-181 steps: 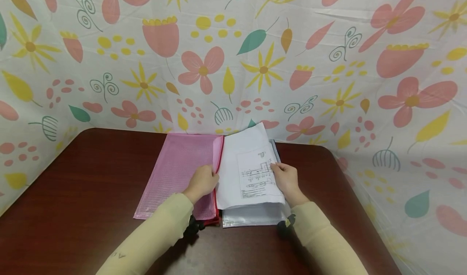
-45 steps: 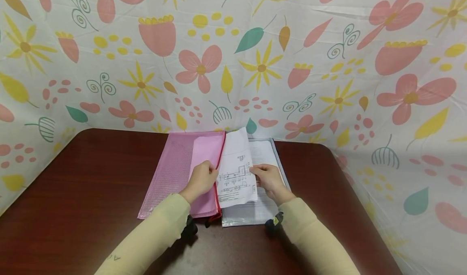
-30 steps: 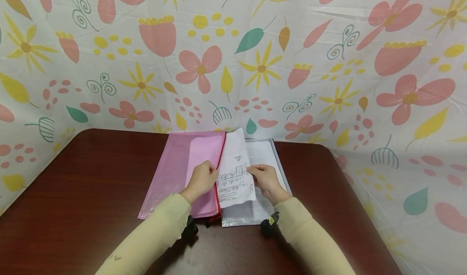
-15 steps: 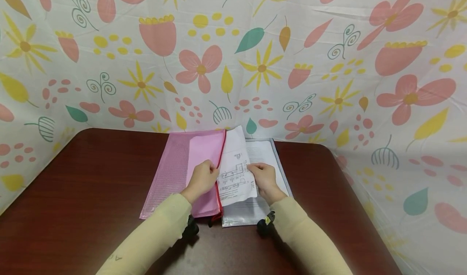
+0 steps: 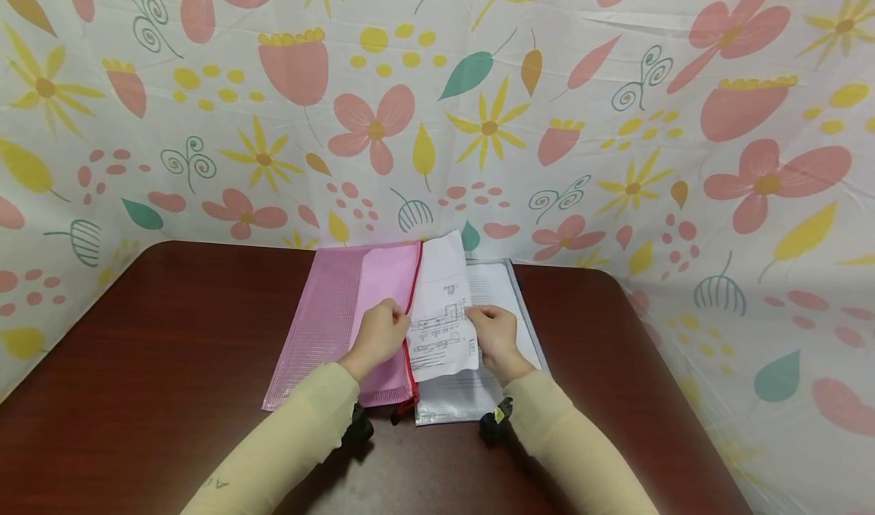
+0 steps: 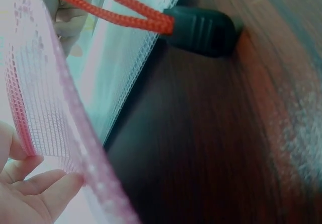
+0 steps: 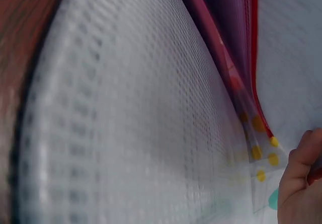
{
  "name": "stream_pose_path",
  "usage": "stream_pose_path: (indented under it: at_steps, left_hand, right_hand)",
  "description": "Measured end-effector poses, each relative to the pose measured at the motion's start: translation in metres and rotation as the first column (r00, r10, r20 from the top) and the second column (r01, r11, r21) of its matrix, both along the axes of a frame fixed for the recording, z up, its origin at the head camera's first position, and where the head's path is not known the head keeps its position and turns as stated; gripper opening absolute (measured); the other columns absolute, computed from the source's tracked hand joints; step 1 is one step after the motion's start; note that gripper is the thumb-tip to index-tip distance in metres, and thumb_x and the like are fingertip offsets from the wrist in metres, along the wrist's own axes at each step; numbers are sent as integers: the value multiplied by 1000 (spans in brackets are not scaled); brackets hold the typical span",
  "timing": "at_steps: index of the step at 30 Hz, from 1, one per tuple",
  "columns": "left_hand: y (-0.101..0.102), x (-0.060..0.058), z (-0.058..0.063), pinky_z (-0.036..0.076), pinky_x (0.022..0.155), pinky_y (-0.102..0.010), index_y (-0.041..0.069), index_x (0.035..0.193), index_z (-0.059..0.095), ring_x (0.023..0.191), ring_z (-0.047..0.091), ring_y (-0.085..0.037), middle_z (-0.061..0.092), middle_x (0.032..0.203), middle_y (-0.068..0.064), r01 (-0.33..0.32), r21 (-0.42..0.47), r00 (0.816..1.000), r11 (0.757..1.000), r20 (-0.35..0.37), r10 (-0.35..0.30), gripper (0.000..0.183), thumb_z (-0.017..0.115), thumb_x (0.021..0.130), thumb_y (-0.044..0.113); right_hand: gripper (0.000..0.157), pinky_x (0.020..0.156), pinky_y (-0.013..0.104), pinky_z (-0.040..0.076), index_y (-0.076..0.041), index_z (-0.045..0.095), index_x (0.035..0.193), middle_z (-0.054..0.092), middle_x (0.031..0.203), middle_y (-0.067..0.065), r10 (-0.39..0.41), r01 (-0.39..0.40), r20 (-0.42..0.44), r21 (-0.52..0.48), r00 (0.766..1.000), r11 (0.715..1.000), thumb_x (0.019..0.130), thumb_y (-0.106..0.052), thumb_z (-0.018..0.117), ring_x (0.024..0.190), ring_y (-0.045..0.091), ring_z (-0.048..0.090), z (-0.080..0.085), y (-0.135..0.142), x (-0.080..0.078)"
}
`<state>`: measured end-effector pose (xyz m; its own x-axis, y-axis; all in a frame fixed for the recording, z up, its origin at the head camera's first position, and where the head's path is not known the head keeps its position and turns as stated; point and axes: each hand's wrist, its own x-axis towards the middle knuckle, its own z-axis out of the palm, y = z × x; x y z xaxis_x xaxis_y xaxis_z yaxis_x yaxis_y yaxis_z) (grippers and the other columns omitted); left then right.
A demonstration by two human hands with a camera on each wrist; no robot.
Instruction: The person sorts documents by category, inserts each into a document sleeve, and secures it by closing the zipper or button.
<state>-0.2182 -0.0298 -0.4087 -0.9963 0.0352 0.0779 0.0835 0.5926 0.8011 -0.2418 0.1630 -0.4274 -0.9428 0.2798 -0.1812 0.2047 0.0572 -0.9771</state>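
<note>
A pink mesh zipper pouch [image 5: 317,325] lies on the table with its red-trimmed side facing right. My left hand [image 5: 379,336] grips that red edge; in the left wrist view, thumb and fingers [image 6: 63,189] pinch the mesh. Printed paper [image 5: 440,276] with line drawings extends from the pouch's opening, its left part showing pink through the mesh. My right hand [image 5: 497,340] pinches the right edge of the paper. Beneath the paper lies a clear, grey-edged mesh pouch [image 5: 447,411], with a printed sheet visible in its upper right area.
A red cord with a black zipper pull [image 6: 201,30] hangs at the pink pouch's near corner. The dark brown table [image 5: 171,333] spreads to both sides. Behind it hangs a flower-printed cloth [image 5: 437,105].
Over six seconds the paper has slid left into the pink pouch, my right hand moving with it. In the last half second the paper has only shifted slightly; my left hand keeps its place.
</note>
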Motion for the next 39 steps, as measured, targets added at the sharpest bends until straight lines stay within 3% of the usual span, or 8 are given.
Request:
stream_pose_path:
  at_steps: [17,30,39]
  left_hand:
    - [-2,4,-1,39,53,-23,3,85,56,60,46,-13,50,69,-2,16,19,1000,1000,-8,-16,8,52,88,9]
    - [-1,2,-1,40,52,-24,3,85,57,59,46,-13,52,69,-3,21,17,999,1000,-29,-21,9,50,88,8]
    - [-1,4,-3,41,56,-24,2,85,58,64,48,-14,58,76,-6,8,32,999,999,-37,-7,9,51,87,8]
  right_hand:
    - [34,61,25,56,7,63,114,69,96,17,162,-169,81,89,984,982,88,-15,64,68,10,66,5,7,-9]
    - [29,56,24,54,4,66,110,67,87,10,139,-143,75,53,988,988,86,-12,65,62,9,62,7,0,-11]
    - [30,54,23,52,7,64,111,67,84,10,172,-174,78,16,982,985,87,-11,63,62,9,61,4,-11,-9]
